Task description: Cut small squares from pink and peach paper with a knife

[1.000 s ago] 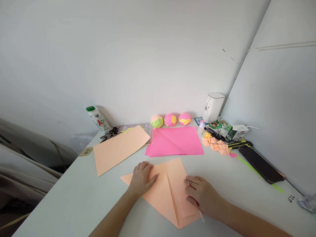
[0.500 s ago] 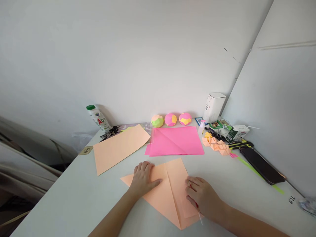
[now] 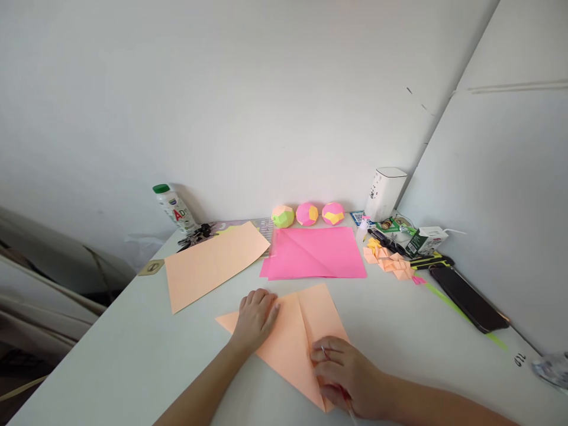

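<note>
A folded sheet of peach paper (image 3: 286,331) lies on the white table in front of me, with a crease or flap edge running down its right half. My left hand (image 3: 256,316) rests on the paper's left part, palm down with the fingers out. Over the lower right of the sheet is my right hand (image 3: 348,376), its fingers curled round a thin red-and-white pen-like tool (image 3: 325,352). Most of that tool is hidden by the fingers, so its exact kind does not show.
Another peach sheet (image 3: 213,266) lies at left, and pink sheets (image 3: 319,254) lie ahead. Paper balls (image 3: 307,214) line the wall. Folded peach pieces (image 3: 393,265), a black phone (image 3: 468,299) and a white container (image 3: 385,194) are at right; a bottle (image 3: 177,213) stands back left.
My right hand has moved left and toward me across the peach paper, still with the thin tool. My left thumb has drawn in closer to the fingers.
</note>
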A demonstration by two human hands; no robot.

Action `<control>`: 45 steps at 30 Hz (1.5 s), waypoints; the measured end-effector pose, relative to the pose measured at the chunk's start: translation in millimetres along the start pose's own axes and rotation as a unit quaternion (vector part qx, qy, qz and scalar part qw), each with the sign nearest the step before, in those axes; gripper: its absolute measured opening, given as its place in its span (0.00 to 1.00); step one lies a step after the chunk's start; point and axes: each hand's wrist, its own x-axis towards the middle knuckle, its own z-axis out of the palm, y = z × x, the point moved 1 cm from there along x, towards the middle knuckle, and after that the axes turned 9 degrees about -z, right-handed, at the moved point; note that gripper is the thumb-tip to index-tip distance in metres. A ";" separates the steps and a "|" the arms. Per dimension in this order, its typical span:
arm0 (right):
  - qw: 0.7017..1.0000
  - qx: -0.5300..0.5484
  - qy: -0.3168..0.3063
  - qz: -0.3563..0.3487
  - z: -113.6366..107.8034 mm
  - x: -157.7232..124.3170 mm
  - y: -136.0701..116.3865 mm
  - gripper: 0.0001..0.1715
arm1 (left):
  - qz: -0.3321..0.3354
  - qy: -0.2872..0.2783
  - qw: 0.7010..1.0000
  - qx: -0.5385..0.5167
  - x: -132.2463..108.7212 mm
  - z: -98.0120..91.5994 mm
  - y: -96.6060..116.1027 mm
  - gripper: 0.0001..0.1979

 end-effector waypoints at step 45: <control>0.978 0.035 0.044 0.201 -9.3 -10.6 35.9 0.16 | 0.035 -0.126 0.979 0.156 -41.1 28.4 43.7 0.40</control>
